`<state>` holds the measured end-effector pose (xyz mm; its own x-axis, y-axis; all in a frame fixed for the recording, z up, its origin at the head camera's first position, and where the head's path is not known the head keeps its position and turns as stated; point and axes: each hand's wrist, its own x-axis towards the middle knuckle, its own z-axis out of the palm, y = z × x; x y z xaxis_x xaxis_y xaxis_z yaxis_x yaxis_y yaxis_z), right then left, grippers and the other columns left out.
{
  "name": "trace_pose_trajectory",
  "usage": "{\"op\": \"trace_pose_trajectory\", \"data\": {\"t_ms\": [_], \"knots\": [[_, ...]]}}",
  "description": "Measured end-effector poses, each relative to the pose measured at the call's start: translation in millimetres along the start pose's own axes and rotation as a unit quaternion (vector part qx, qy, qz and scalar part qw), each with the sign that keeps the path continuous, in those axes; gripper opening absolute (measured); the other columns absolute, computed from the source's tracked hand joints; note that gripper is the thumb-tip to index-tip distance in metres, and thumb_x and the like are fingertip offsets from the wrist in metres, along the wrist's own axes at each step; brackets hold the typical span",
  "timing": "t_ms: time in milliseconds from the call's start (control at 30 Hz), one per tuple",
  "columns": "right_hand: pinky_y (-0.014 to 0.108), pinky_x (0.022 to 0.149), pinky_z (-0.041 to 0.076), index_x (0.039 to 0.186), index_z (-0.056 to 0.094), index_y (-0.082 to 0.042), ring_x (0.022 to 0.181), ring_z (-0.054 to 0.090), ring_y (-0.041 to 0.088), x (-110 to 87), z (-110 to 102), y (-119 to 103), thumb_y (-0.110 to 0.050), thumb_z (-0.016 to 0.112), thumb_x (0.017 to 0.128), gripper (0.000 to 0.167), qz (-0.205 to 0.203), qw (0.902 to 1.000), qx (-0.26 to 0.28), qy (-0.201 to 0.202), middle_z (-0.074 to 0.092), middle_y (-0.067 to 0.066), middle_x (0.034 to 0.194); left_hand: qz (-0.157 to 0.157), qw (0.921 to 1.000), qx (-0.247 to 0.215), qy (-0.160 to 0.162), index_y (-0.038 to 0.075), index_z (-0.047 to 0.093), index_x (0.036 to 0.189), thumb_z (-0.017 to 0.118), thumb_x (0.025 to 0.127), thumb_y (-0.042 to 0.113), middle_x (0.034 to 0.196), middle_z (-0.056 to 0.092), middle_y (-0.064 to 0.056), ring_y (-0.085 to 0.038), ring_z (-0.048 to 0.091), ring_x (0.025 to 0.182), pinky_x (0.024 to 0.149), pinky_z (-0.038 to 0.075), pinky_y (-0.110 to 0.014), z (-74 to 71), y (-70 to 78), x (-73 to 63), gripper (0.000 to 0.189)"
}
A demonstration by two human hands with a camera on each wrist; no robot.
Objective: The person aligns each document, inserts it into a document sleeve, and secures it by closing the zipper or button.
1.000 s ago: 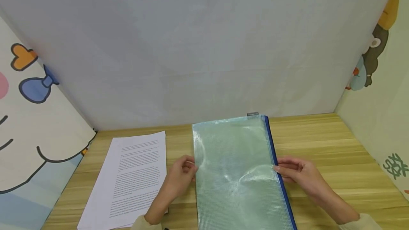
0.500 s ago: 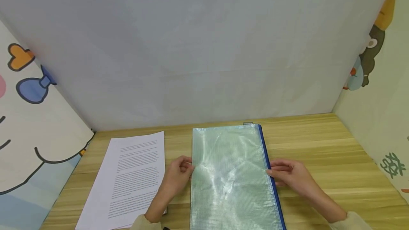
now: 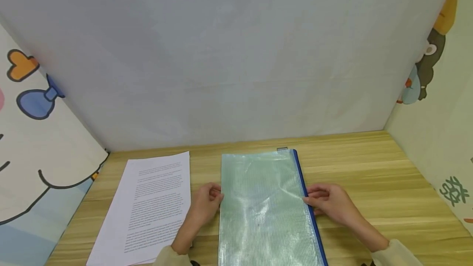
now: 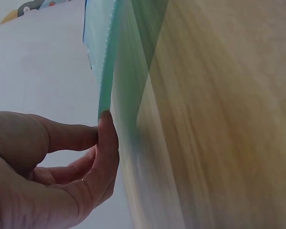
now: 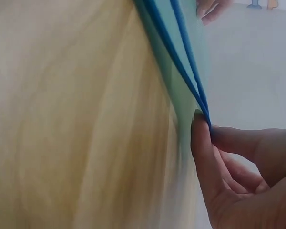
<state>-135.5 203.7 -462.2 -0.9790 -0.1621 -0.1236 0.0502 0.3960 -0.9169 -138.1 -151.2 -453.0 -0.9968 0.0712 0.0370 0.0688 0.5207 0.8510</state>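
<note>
A green mesh zip folder (image 3: 260, 216) fills the lower centre, its side edges pinched by the fingers (image 4: 108, 143) of the left hand (image 3: 206, 203) and right hand (image 3: 330, 203); printed sheets (image 3: 151, 208) lie on the bench (image 3: 369, 167), lower left.

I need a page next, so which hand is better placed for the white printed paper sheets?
Probably your left hand: it is beside the white printed paper sheets, though it pinches the green rectangular plastic folder. Your right hand pinches the folder's blue edge, farther from the sheets.
</note>
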Motion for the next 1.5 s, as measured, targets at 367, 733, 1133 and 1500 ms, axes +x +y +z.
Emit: {"op": "trace_pose_trajectory", "data": {"t_ms": [367,733,1133,1500], "knots": [[0.030,0.058,0.060,0.112,0.066,0.012,0.078,0.071,0.022,-1.5,4,-8,0.003,0.077,0.087,0.028,0.000,0.9986,-0.053,0.008,0.070,0.009,0.089,-0.012,0.9964,0.084,-0.008,-0.009,0.066,0.107,0.072,0.086,-0.004,0.085,0.067,-0.008,-0.018,0.065,0.077,0.069,0.056,-0.034,3.1,4.1,3.5,0.023],[0.030,0.049,0.056,0.105,0.062,0.008,0.060,0.062,0.019,-0.1,6,-12,0.004,0.079,0.084,0.027,-0.013,0.9957,-0.092,0.007,0.062,0.006,0.079,-0.007,0.9907,0.136,0.005,-0.007,0.065,0.110,0.081,0.081,0.000,0.085,0.063,-0.006,-0.018,0.063,0.078,0.068,0.051,-0.034,3.8,6.4,1.9,0.034],[0.029,0.052,0.056,0.106,0.066,0.005,0.070,0.067,0.018,4.8,4,-18,-0.007,0.073,0.094,0.019,-0.053,0.9939,-0.097,0.009,0.068,0.007,0.090,0.005,0.9949,0.100,0.010,-0.007,0.068,0.111,0.073,0.092,0.005,0.088,0.066,-0.006,-0.017,0.065,0.078,0.068,0.055,-0.033,-1.5,0.0,-2.1,0.023],[0.034,0.070,0.062,0.121,0.061,0.013,0.094,0.072,0.032,13.4,4,-30,-0.010,0.068,0.100,0.033,-0.057,0.9970,0.000,-0.052,0.069,0.019,0.109,0.016,0.9933,0.090,0.071,-0.002,0.072,0.105,0.070,0.095,0.008,0.090,0.070,-0.006,-0.020,0.066,0.084,0.075,0.055,-0.034,-16.8,-4.0,-9.6,0.014]]}}
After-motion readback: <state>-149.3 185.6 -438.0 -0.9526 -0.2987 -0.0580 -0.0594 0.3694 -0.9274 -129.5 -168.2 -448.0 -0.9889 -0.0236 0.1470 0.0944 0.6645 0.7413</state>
